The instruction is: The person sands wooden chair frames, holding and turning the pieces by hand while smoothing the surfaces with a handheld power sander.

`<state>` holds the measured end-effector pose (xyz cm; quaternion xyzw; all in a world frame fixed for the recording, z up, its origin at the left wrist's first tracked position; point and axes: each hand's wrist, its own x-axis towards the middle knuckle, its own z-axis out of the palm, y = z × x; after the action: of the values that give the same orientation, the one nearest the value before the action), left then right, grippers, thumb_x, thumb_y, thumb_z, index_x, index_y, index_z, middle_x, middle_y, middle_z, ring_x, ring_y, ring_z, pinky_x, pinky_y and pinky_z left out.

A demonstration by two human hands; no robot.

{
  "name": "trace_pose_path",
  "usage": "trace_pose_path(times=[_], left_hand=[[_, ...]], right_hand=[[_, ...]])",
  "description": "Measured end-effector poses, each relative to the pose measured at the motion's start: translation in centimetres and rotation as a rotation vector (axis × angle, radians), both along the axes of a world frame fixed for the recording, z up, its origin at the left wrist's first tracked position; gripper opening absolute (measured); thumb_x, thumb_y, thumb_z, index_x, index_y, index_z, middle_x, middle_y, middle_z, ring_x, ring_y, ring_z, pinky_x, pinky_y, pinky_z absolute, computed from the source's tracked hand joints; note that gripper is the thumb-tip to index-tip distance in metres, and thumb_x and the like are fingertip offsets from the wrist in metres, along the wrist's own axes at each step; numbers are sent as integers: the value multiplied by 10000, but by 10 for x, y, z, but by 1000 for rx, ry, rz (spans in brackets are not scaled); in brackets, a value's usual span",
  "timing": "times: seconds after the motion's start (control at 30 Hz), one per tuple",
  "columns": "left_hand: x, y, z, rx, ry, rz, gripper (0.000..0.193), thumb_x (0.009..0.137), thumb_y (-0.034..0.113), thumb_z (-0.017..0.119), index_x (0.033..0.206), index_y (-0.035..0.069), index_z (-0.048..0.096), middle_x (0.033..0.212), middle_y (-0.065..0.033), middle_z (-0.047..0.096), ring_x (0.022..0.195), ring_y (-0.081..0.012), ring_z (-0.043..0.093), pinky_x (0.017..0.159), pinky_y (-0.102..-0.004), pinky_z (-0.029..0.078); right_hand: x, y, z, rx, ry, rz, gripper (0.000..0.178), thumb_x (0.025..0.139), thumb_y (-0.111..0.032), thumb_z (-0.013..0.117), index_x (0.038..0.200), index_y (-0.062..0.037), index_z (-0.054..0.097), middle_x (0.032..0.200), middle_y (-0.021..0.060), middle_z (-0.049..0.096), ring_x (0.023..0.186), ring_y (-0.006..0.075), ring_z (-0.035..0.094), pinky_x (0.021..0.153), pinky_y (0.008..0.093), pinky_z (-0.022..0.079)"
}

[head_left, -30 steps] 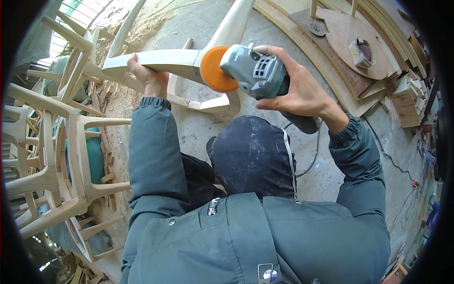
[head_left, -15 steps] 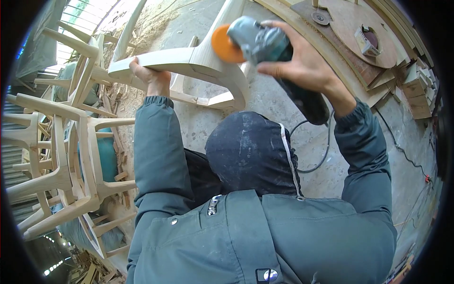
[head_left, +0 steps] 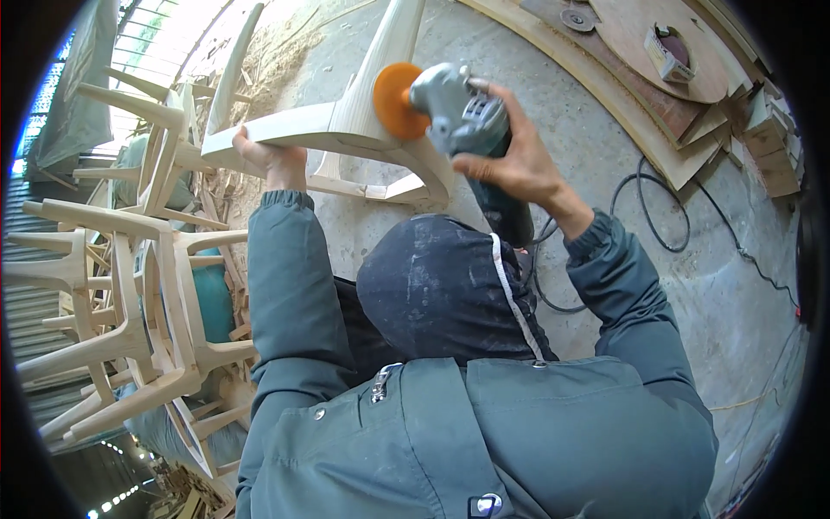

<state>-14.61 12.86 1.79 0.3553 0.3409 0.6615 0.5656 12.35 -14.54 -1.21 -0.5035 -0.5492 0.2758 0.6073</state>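
A pale wooden chair frame [head_left: 298, 125] lies tilted ahead of me, a leg rising from its front rail and a curved part beneath. My left hand [head_left: 272, 164] grips the left end of that rail, thumb on top and the other fingers mostly hidden. In my right hand [head_left: 527, 164] is an angle grinder [head_left: 462, 108], its grey head forward and dark body pointing down toward me. Its orange disc [head_left: 396, 102] lies against or just over the joint of leg and rail; I cannot tell if they touch.
Several unfinished wooden chairs [head_left: 112, 337] are stacked at the left, with wood scraps around them. Dark cloth with a white stripe [head_left: 432, 285] bulges below the frame. A black cord [head_left: 640, 199] loops over the concrete floor at right, near wooden boards [head_left: 596, 95] and a small box [head_left: 670, 56].
My right hand has brought the angle grinder left and down, with its disc now over the joint. The left hand keeps its hold on the rail.
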Motion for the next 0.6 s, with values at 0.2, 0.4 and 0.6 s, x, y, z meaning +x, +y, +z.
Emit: trace_pose_path(times=[0.2, 0.4, 0.6], left_hand=[[5, -10, 3, -17, 10, 55, 549, 946, 501, 394, 1220, 43, 522, 1192, -164, 620, 1170, -349, 602, 1042, -528, 458], [-1, -5, 1, -8, 77, 1, 725, 939, 609, 362, 1376, 43, 480, 1315, -174, 577, 1277, -336, 542, 1096, -532, 398], [-1, 0, -1, -48, 76, -107, 690, 919, 578, 369, 1323, 38, 515, 1298, -177, 605, 1252, -335, 566, 1074, -537, 425]], right_hand=[[-2, -38, -38, -99, 75, -73, 1037, 748, -419, 939, 1544, -88, 362, 1385, 191, 558, 1267, 327, 582, 1099, 448, 476], [-15, -45, -22, -120, 250, -124, 965, 775, -373, 915, 1519, -58, 389, 1360, 196, 567, 1258, 336, 582, 1094, 444, 474], [-29, -33, -9, 0, 84, -19, 978, 724, -335, 956, 1496, -64, 421, 1366, 158, 578, 1257, 296, 587, 1085, 408, 470]])
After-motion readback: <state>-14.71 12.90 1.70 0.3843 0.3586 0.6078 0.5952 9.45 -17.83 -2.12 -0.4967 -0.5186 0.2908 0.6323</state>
